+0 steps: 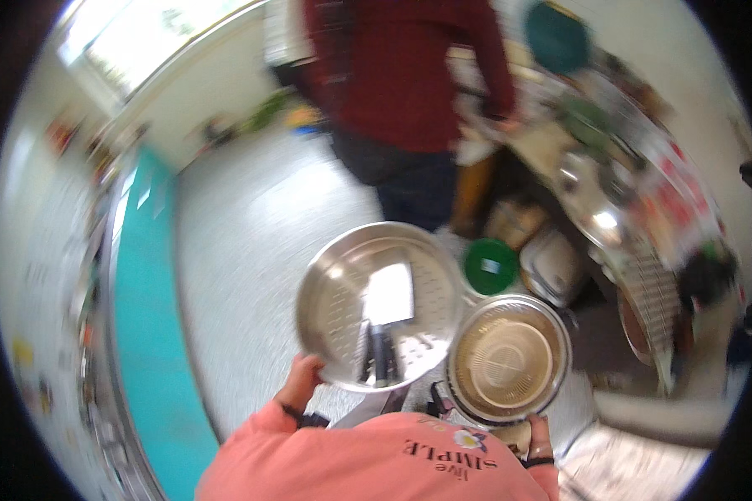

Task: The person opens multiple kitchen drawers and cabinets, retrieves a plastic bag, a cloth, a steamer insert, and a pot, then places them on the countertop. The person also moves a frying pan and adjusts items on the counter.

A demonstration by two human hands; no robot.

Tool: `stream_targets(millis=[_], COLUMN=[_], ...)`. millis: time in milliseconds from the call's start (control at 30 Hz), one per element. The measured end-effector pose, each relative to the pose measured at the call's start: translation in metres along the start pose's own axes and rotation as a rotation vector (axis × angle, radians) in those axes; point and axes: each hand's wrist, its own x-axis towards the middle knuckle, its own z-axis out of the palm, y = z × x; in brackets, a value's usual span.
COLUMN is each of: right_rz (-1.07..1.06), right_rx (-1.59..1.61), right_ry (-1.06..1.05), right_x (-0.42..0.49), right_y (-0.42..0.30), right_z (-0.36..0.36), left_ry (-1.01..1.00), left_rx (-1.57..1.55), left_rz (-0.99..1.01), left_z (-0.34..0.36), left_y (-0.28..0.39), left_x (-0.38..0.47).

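My left hand (302, 380) grips the near left rim of a round stainless steel colander (323, 300) with slotted holes in its floor. Inside lies a cleaver (385, 300) with a bright blade and a dark handle pointing towards me. A second dark handle seems to lie beside it, but blur hides its shape. At the near edge of a round metal-rimmed vessel (563, 351), my right hand (539, 436) holds on, its fingers partly hidden underneath. The vessel shows a ribbed, brownish round inside. It sits to the right of the colander, their rims close together.
A person in a dark red top (401, 75) stands just ahead. A green lid (490, 266) and a clear-sided container (551, 266) lie beyond the vessel. At right, a cluttered counter (539, 150) bears metalware; a teal-topped surface (144, 325) runs along the left.
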Motion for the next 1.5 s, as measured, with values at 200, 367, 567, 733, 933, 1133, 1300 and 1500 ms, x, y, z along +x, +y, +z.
stream_targets(millis=[200,367,567,733,933,1133,1300,1500], right_rz=[-0.149,-0.201,-0.37,-0.258,-0.277,-0.446,-0.128,-0.158], right_rx=[-0.288,-0.384,-0.65,-0.587,-0.678,-0.731,-0.734,-0.906], right_ry=[-0.182,-0.403,-0.598,-0.766,-0.939,-1.238,-1.295,-1.267], right_x=[0.011,0.011,-0.034,-0.088,-0.116,-0.141,-0.195,-0.253], right_y=[-0.048,-0.086,-0.108,-0.095,-0.096,-0.093,-0.083,-0.05], right_z=[0.045,0.146,0.32,0.462,0.63,0.799,0.926,1.033], left_ry=[0.313,0.51,0.747,0.902,1.1,1.343,1.486,1.564], left_rx=[-0.185,-0.367,-0.503,-0.597,-0.679,-0.759,-0.892,-0.963], left_rz=[0.017,0.133,0.214,0.213,0.27,0.315,0.303,0.32], left_z=[-0.061,-0.127,-0.243,-0.343,-0.44,-0.509,-0.548,-0.622], left_y=[-0.002,-0.014,-0.011,0.011,0.036,0.056,0.074,0.08], left_x=[-0.085,-0.115,-0.126,-0.159,-0.164,-0.153,-0.157,-0.177])
